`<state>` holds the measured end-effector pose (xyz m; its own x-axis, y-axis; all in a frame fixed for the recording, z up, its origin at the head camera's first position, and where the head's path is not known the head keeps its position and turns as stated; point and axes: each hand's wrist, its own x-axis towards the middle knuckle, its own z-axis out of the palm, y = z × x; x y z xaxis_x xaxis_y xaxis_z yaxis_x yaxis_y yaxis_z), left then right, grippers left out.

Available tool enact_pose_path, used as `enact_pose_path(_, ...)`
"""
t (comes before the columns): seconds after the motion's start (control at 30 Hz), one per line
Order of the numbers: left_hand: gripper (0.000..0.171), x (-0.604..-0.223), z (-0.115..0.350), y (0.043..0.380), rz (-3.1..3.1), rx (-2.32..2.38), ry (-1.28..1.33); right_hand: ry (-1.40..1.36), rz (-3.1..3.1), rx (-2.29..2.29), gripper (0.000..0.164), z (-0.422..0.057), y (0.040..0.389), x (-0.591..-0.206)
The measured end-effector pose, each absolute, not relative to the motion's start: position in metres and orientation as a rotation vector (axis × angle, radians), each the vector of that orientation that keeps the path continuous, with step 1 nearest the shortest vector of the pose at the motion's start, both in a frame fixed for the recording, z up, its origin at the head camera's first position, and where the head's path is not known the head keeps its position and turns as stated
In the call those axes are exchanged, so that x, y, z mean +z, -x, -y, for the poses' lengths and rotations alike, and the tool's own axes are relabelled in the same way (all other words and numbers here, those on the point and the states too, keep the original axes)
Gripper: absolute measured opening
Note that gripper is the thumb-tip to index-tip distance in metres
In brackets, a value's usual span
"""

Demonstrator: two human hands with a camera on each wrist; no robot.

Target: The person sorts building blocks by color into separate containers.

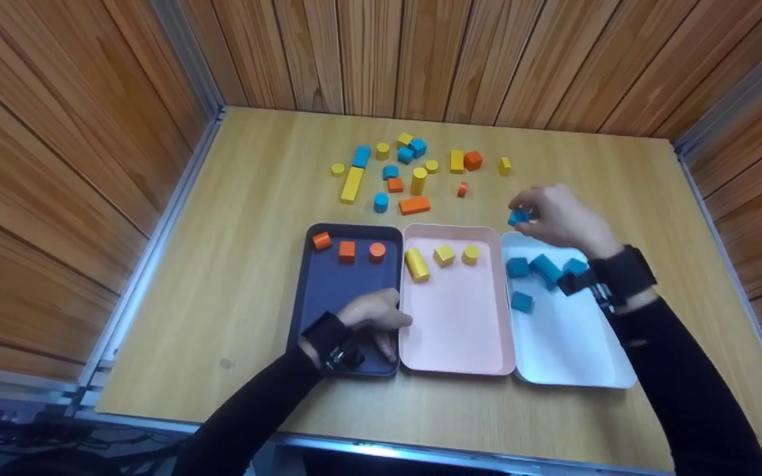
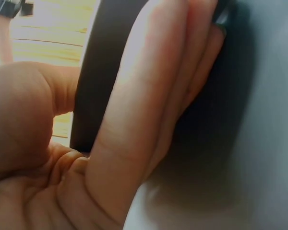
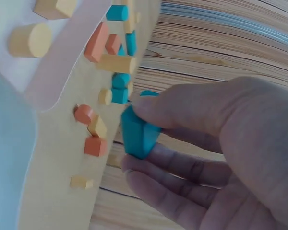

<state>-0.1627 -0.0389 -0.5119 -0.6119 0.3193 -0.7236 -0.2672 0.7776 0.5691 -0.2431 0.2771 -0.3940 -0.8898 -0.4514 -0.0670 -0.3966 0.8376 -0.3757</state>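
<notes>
My right hand [image 1: 563, 215] pinches a blue block [image 3: 138, 132] between thumb and fingertips, raised near the far left corner of the white tray [image 1: 573, 357]. Several blue blocks [image 1: 522, 302] lie in that tray. My left hand [image 1: 374, 314] grips the right wall of the dark tray [image 1: 325, 297]; in the left wrist view the dark wall [image 2: 93, 81] passes between thumb and fingers. Three orange blocks [image 1: 346, 251] sit along the far end of the dark tray. The pink tray [image 1: 457, 330] between the others holds three yellow blocks [image 1: 444, 256].
Beyond the trays, loose blocks are scattered on the wooden table [image 1: 235, 264], among them a long yellow block [image 1: 352, 185], an orange block [image 1: 414, 205] and a blue cylinder [image 1: 381, 202]. Wood-panelled walls [image 1: 368, 59] stand at the back and both sides.
</notes>
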Motion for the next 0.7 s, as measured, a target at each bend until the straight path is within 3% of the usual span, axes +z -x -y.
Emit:
enact_pose_path(0.43, 0.024, -0.512, 0.040, 0.161, -2.023, 0.890, -0.029, 0.404, -2.763, -0.547, 0.036, -0.337, 0.168, -0.434)
enact_pose_path(0.7, 0.023, -0.512, 0.040, 0.160, -1.994, 0.907, -0.043, 0.285, -2.730, -0.536, 0.035, -0.345, 0.148, -0.463)
